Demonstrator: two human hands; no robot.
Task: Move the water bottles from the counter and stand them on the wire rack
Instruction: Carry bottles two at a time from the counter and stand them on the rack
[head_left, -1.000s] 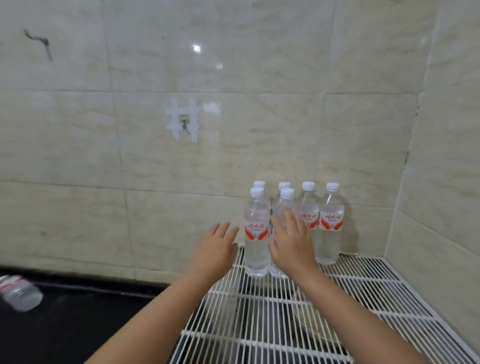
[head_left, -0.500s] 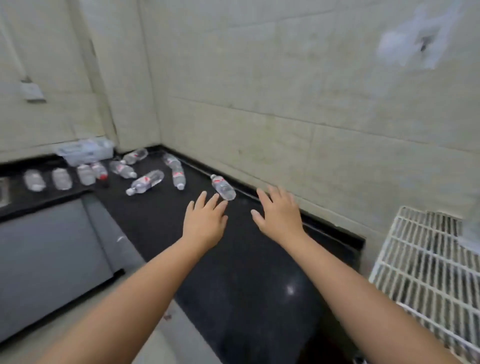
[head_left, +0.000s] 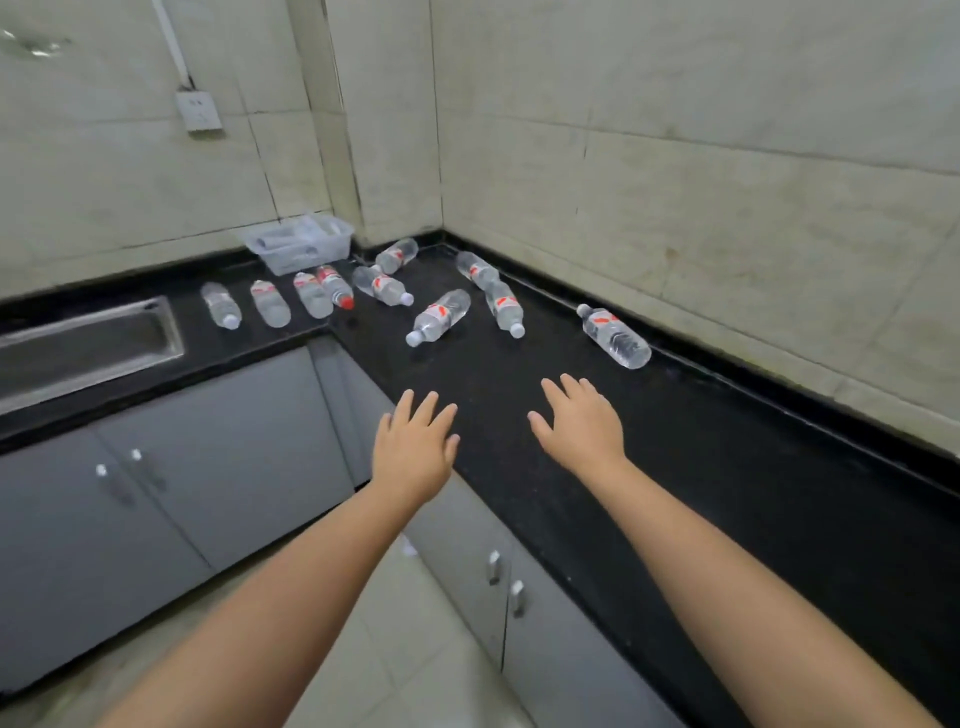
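Several clear water bottles with red labels lie on their sides on the black L-shaped counter (head_left: 727, 467). The nearest bottle (head_left: 614, 336) lies by the right wall. Two more, one bottle (head_left: 439, 316) and another (head_left: 504, 307), lie further back, and a row of bottles (head_left: 270, 304) sits by the sink. My left hand (head_left: 415, 452) and my right hand (head_left: 579, 426) are both stretched out flat, fingers spread, holding nothing, short of the bottles. The wire rack is out of view.
A steel sink (head_left: 88, 338) is set into the counter at the left. A clear plastic basket (head_left: 298, 243) stands in the back corner. Grey cabinet doors (head_left: 208, 452) run below the counter. A wall socket (head_left: 200, 111) hangs at upper left.
The view has swung left from the wire rack with its standing bottles to the counter. Both empty hands have come away from the rack and now reach over the counter.
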